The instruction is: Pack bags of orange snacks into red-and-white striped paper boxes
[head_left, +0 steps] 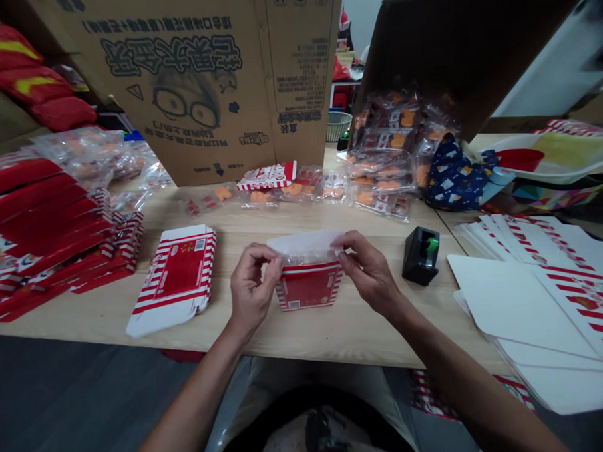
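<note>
A small red-and-white striped carton [309, 287] stands upright on the table in front of me, its white top flap [302, 242] raised at the back. Clear plastic packaging shows in its opening. My left hand [254, 281] pinches the carton's upper left corner between thumb and fingers. At the upper right corner, my right hand [366, 266] grips the edge the same way. To the left lies a flattened striped carton [181, 271]. A black tape dispenser [421, 255] with a green roll sits right of my right hand.
A large cardboard box [210, 83] stands behind, with clear packets of orange pieces [382, 142] to its right. Red cartons [46, 224] are stacked at left. Flat card sheets [535, 309] overhang the right front edge. A dark blue patterned cloth [454, 173] lies behind them.
</note>
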### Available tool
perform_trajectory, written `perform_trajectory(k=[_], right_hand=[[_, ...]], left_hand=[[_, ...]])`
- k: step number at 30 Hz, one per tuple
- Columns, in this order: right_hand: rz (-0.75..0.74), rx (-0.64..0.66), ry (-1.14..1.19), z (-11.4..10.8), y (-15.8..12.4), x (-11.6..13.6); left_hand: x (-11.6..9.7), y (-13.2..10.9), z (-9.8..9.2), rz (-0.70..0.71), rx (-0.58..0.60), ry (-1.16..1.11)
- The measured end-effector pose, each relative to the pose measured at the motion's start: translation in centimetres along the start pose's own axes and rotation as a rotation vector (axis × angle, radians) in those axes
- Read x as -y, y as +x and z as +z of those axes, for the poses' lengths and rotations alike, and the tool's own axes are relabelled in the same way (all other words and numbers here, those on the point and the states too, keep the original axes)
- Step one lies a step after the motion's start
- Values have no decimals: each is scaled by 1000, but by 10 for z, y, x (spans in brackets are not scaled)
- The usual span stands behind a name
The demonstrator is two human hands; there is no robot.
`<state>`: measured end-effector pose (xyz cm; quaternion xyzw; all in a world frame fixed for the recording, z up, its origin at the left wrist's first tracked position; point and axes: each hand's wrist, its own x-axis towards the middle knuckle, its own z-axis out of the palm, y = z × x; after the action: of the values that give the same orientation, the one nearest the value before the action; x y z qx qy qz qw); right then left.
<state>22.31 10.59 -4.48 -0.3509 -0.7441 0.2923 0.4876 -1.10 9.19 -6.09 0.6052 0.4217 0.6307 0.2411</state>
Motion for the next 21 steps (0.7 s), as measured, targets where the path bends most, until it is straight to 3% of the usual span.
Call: perform_trajectory(k=[4, 8, 11, 15, 18, 21], right_hand=[[139, 77, 186, -2, 8, -1], [-44, 110, 94, -11, 13, -4], [-236, 213, -88, -21, 13, -4], [-326, 393, -227, -30, 10, -4], [-328, 353, -234, -23, 8, -2], [-207, 321, -204, -14, 8, 4]], left_hand=[[-4, 8, -4, -225, 205, -238], [-6, 9, -7, -236, 356, -232], [-5, 6, -6, -134, 334, -232], [-4, 2, 0, -6, 304, -252], [-5, -3, 6, -43, 224, -212], [-8, -8, 13, -117, 77, -110]])
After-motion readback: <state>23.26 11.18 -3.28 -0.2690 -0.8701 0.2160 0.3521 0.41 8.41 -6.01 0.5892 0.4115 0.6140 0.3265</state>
